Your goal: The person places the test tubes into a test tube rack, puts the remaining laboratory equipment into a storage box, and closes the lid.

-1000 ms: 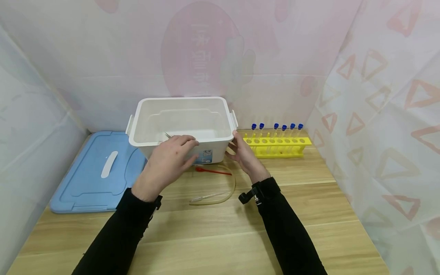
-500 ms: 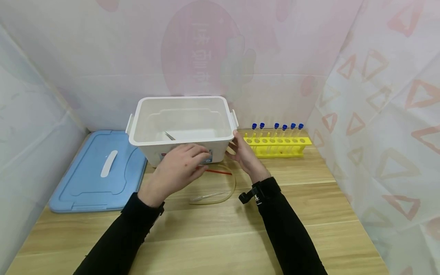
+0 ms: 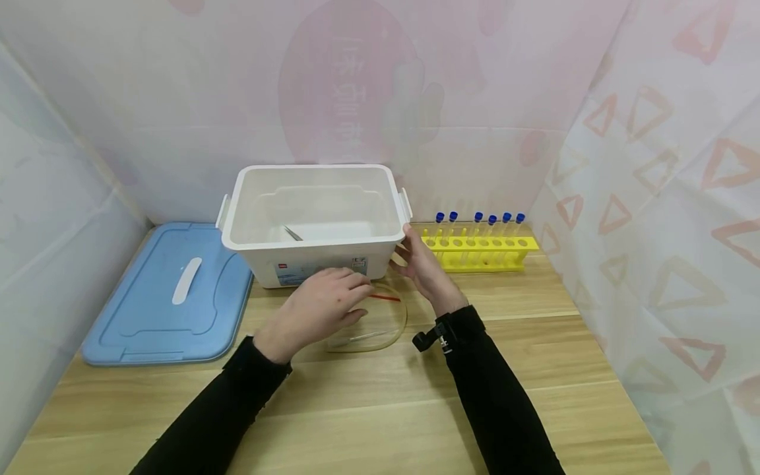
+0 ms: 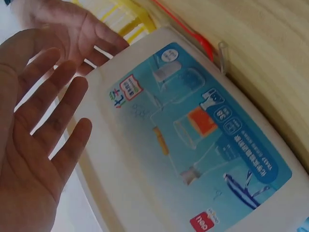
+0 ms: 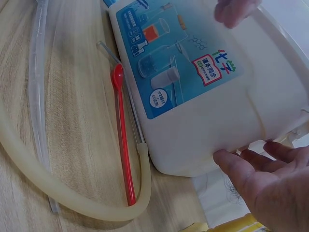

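Observation:
The white plastic bin (image 3: 320,245) with a blue chemistry label (image 4: 193,121) stands against the back wall. A pointed metal tip (image 3: 293,233), perhaps of tweezers, shows inside it. My left hand (image 3: 326,305) hovers before the bin's front wall, fingers loosely extended and holding nothing. At the bin's right end my right hand (image 3: 424,267) touches the wall with thumb and fingers, as the right wrist view shows. Along the bin's foot lie a red spoon (image 5: 122,130) and a tan rubber tube (image 5: 91,205) with a glass rod or tube (image 5: 133,111) in its end. A clear dropper-like tube (image 5: 37,96) lies nearby.
A blue lid (image 3: 160,310) with a white handle lies flat left of the bin. On the right stands a yellow rack (image 3: 481,247) with several blue-capped test tubes (image 3: 478,221). Printed cloth walls (image 3: 505,79) enclose the wooden table (image 3: 380,409) on three sides.
My left hand has moved from the bin's front rim down and to the right, uncovering the metal tip and the label. My right hand keeps its place at the bin's side.

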`<state>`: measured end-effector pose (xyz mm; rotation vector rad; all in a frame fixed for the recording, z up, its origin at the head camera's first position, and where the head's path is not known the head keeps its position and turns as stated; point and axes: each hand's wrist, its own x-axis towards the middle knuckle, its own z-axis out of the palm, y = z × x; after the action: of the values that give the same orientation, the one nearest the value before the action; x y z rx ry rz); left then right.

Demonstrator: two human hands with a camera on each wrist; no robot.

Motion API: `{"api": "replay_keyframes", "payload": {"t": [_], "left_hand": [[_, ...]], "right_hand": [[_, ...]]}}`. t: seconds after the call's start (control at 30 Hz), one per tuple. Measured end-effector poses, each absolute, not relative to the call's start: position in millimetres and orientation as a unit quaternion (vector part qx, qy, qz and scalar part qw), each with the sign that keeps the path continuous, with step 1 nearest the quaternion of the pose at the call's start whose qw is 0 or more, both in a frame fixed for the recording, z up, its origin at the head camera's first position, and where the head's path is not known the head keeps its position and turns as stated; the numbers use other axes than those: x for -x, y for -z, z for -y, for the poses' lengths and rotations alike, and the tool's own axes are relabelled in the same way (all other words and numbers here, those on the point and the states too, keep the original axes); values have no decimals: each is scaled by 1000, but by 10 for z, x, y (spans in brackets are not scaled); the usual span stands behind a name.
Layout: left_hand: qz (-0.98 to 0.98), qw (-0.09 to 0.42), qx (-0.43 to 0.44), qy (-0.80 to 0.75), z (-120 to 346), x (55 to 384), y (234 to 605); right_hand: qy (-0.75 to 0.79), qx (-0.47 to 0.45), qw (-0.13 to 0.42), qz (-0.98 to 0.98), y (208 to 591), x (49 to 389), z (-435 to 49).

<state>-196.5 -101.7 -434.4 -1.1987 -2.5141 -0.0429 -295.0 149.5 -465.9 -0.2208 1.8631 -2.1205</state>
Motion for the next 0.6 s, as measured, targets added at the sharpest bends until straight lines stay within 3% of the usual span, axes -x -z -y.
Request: {"api": "replay_keyframes", "payload": {"t": [0.27, 0.6], "left_hand": [[893, 100, 438, 6, 910, 1953, 4471], [891, 60, 449, 17, 827, 1942, 4629]], "right_hand": [[739, 71, 155, -652, 4650, 2944, -1489], [741, 67, 154, -651, 4658, 2952, -1488]]}}
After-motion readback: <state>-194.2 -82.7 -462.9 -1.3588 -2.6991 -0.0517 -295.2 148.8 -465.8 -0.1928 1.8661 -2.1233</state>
